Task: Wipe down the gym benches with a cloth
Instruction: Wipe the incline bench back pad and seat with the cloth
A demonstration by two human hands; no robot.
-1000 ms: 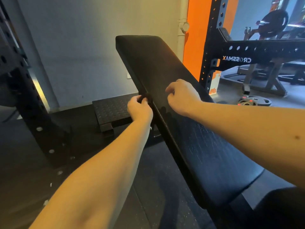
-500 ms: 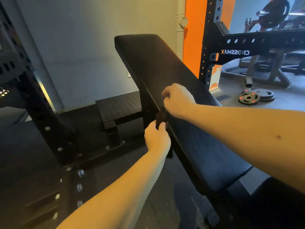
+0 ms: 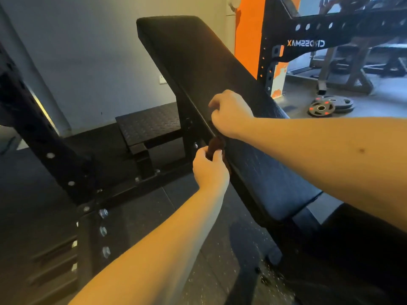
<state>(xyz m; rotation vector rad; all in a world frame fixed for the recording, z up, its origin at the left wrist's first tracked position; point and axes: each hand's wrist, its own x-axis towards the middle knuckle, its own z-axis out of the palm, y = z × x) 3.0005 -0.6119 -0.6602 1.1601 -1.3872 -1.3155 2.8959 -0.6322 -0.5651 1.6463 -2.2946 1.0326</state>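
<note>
Most of the cloth point(image 3: 217, 144) hides inside the left hand point(image 3: 210, 172). The right hand point(image 3: 231, 113) curls its fingertips under, out of sight. The low part of the bench point(image 3: 209, 62) is too dark to make out.

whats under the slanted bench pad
Under the bench pad a black frame post and the dark floor show. The left hand grips a cloth at the pad's edge; the pad's underside is hidden.
</note>
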